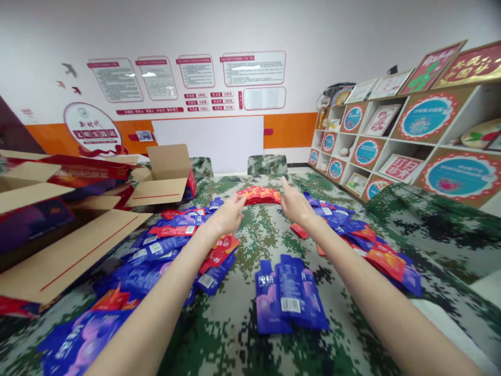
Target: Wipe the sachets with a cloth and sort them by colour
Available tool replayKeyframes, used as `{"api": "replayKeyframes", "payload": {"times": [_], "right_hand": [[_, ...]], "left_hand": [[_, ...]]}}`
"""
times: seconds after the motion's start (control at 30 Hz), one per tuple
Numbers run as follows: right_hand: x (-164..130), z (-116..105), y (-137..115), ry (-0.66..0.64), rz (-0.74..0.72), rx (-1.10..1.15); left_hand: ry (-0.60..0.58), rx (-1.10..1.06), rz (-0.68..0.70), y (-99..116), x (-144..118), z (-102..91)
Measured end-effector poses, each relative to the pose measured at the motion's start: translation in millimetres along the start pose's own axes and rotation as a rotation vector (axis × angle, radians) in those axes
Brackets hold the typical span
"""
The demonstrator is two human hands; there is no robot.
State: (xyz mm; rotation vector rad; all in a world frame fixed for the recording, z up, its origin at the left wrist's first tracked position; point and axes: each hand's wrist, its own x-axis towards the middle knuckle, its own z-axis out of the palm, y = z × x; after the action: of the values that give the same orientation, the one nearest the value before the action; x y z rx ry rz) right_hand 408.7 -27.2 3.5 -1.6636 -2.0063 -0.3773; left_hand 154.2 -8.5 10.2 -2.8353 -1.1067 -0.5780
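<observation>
Both my hands reach to the far middle of the table, one at each end of a row of overlapping red pouches (260, 195). At the left end is my left hand (230, 215), fingers loosely stretched towards the row and nothing seen in them. My right hand (296, 202) stands on edge at the right end, its fingers extended, touching or very close to the pouches. Between my forearms, nearer to me, lie a few overlapping blue pouches (290, 297) with spouted tops. Mixed heaps of blue and red pouches flank my arms, a left heap (166, 245) and a right heap (352, 230).
Open cardboard boxes (84, 248) crowd the table's left side. A camouflage cloth (242, 324) covers the table. Chairs with camouflage covers (268, 164) stand at the far end and on the right. A shelf unit (371, 141) lines the right wall.
</observation>
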Motion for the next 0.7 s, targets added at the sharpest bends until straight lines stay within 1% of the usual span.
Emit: {"api": "replayKeyframes", "payload": {"times": [0.07, 0.13, 0.2, 0.27, 0.33, 0.4, 0.47, 0.6, 0.7], "right_hand": [[-39, -22, -16, -0.077, 0.002, 0.053], [-84, -39, -31, -0.204, -0.017, 0.111], [-130, -51, -45, -0.322, -0.057, 0.167], [-171, -58, -58, -0.408, -0.085, 0.208], [-203, -60, -71, -0.469, -0.044, 0.215], [-225, -58, -82, -0.501, 0.016, 0.204], [-239, -57, -93, -0.509, 0.028, 0.209], [-249, -59, -116, -0.510, -0.063, 0.266], [-251, -60, -139, -0.496, -0.096, 0.293]], "left_hand": [[-0.128, -0.091, 0.070, 40, -44, -2.8], [-0.225, -0.185, 0.057, 80, -86, 2.0], [-0.313, -0.270, 0.053, 115, -120, 10.1], [-0.359, -0.301, 0.041, 141, -144, 17.6], [-0.348, -0.291, 0.019, 158, -158, 22.4], [-0.313, -0.280, -0.001, 165, -167, 24.2], [-0.296, -0.289, -0.018, 165, -176, 23.7], [-0.317, -0.327, -0.053, 152, -201, 17.9], [-0.301, -0.340, -0.074, 138, -226, 11.7]]}}
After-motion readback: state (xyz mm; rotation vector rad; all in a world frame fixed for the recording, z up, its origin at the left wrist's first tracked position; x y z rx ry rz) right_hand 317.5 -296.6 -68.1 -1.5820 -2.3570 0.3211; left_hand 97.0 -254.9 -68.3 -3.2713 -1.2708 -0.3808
